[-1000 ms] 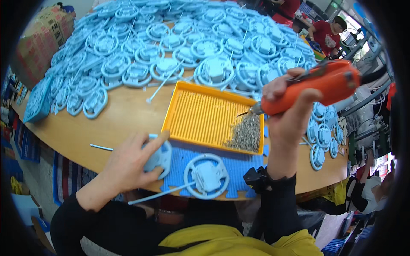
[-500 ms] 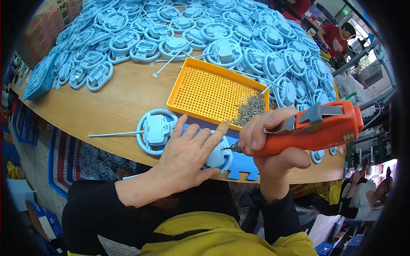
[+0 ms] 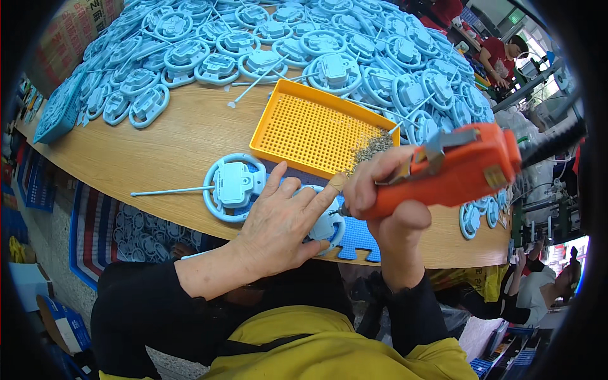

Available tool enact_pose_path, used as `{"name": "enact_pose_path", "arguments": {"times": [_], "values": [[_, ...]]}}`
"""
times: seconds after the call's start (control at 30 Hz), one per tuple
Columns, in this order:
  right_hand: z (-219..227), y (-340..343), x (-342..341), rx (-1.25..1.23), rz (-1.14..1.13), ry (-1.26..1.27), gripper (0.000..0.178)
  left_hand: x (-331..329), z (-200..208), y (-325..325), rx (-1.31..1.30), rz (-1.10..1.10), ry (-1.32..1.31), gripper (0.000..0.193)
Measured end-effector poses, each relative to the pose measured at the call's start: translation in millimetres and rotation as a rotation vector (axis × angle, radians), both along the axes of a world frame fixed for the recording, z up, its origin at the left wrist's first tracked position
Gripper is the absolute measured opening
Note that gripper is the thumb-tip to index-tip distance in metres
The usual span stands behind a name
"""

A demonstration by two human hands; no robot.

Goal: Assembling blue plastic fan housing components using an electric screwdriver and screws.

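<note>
The blue part (image 3: 325, 226) lies on the mat (image 3: 360, 238), beneath my left hand (image 3: 278, 218), fingers outspread over it. My right hand (image 3: 396, 232) grips the orange driver (image 3: 446, 170), its tip at the part. Beyond, the yellow tray (image 3: 288, 159) holds screws (image 3: 373, 148).

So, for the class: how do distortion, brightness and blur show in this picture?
Head view: the fisheye lens bows the wooden table's near edge; head view: the upper-right window looks washed out; head view: the orange power screwdriver looks slightly soft, the left hand crisper.
</note>
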State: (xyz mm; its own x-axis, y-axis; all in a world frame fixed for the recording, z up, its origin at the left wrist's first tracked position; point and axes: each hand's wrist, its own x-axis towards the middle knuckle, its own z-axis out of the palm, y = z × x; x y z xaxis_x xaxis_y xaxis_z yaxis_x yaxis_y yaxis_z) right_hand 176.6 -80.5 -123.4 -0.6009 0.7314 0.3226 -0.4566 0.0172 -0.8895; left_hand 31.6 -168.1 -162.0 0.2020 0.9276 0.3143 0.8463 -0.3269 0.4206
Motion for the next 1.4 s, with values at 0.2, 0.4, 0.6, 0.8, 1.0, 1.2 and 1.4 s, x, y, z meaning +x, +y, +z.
{"name": "enact_pose_path", "arguments": {"times": [0.2,0.4,0.6,0.8,1.0,1.2,1.4], "values": [[19.0,18.1,1.5,0.047,0.031,0.121,0.069,-7.7,22.8,-15.8,0.006,-0.072,0.018,0.086],[16.4,100.7,18.7,0.230,-0.333,0.102,0.064,-84.6,102.0,-90.1,-0.269,0.124,0.305,0.081],[-10.2,151.0,-1.4,0.191,-0.381,0.111,0.060,-118.1,80.7,-106.1,-0.418,0.182,0.291,0.080],[-14.7,160.3,-3.7,0.207,-0.444,0.116,0.059,-100.8,44.8,-36.4,-0.281,0.088,0.171,0.081],[-17.1,163.5,-2.0,0.224,-0.463,0.085,0.060,-101.9,20.7,-12.6,-0.230,0.082,0.028,0.084],[-19.7,161.3,-5.7,0.209,-0.448,0.095,0.061,-72.3,28.0,-4.6,-0.165,-0.013,0.054,0.079],[-10.0,152.6,-4.3,0.196,-0.446,0.080,0.064,-46.0,29.2,7.9,-0.055,-0.025,-0.019,0.070]]}}
